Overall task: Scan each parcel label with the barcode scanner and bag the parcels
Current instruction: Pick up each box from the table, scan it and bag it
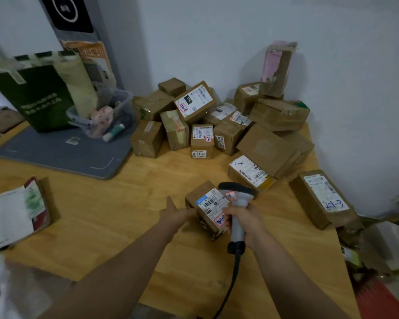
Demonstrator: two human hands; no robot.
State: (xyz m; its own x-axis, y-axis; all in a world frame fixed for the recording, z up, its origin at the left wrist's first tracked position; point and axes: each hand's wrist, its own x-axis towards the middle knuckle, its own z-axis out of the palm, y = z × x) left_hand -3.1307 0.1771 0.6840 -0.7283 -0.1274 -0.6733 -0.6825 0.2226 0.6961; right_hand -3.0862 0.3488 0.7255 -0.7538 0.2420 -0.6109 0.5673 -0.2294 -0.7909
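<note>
A small brown parcel (pixel 207 208) with a white barcode label sits near the middle of the wooden table (pixel 115 208). My left hand (pixel 177 214) holds it at its left side, thumb raised. My right hand (pixel 244 221) grips the handle of a grey barcode scanner (pixel 236 199), whose head hangs just over the parcel's right end. The scanner's black cable runs down toward me. A heap of brown parcels (pixel 219 125) lies at the back of the table against the wall. A long parcel (pixel 321 199) marked in blue pen lies to the right.
A dark green bag (pixel 39 95) stands at the back left on a grey mat (pixel 62 153), beside a clear plastic bin (pixel 106 111) of small items. A flat white and red package (pixel 16 212) lies at the left edge. The table's right edge drops to clutter on the floor.
</note>
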